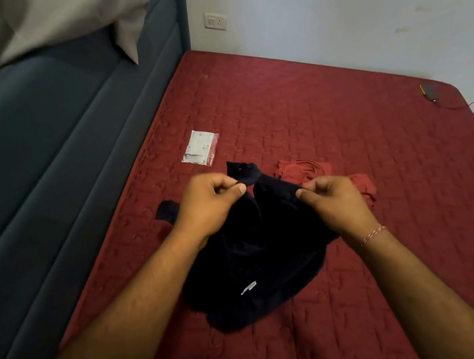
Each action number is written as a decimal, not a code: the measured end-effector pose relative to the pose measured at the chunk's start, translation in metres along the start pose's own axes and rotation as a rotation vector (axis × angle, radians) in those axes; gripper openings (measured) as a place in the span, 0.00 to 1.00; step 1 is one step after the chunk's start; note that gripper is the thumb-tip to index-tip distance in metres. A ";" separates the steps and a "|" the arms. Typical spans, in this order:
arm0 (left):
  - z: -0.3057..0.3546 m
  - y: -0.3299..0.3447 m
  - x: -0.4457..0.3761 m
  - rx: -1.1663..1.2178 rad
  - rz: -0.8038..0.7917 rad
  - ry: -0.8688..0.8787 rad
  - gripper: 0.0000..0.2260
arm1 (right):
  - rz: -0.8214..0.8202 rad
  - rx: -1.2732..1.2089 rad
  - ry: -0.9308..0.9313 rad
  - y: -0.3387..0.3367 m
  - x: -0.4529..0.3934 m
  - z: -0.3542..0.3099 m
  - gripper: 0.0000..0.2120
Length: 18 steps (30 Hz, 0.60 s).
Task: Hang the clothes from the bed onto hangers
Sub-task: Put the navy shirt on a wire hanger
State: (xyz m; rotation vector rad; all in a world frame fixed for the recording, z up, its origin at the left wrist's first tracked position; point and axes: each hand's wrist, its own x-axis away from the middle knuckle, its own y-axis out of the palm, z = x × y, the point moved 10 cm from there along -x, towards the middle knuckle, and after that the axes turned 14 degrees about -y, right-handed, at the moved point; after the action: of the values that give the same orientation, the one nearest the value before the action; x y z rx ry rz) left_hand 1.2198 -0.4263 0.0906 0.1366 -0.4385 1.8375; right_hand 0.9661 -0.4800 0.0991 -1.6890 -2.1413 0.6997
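A dark navy shirt (254,271) with a small white logo lies bunched on the red quilted bed (346,139), its collar end lifted. My left hand (209,204) pinches the shirt's collar edge on the left side. My right hand (336,205) pinches the fabric on the right side of the collar. Behind the navy shirt lies a rust-red garment (319,170), partly hidden by my right hand. No hanger is in view.
A small clear plastic packet (200,147) lies on the bed beyond the clothes. A dark blue padded headboard (44,163) runs along the left, with a grey pillow (34,22) above. A phone (429,92) on a cable sits at the bed's far right corner.
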 end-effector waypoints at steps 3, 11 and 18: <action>-0.039 0.025 0.027 0.245 -0.072 -0.190 0.09 | 0.004 -0.531 0.267 0.040 0.042 0.021 0.12; -0.075 0.050 0.073 0.486 -0.102 -0.421 0.06 | 0.090 -0.780 0.232 0.063 0.083 0.008 0.06; -0.072 0.053 0.082 0.529 -0.086 -0.430 0.04 | 0.122 -0.656 0.126 0.059 0.087 -0.006 0.05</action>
State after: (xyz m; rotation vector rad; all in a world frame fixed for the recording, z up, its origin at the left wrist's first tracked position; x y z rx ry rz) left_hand 1.1531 -0.3394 0.0373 0.9092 -0.2235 1.7991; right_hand 0.9955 -0.3839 0.0669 -2.1141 -2.3363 -0.1168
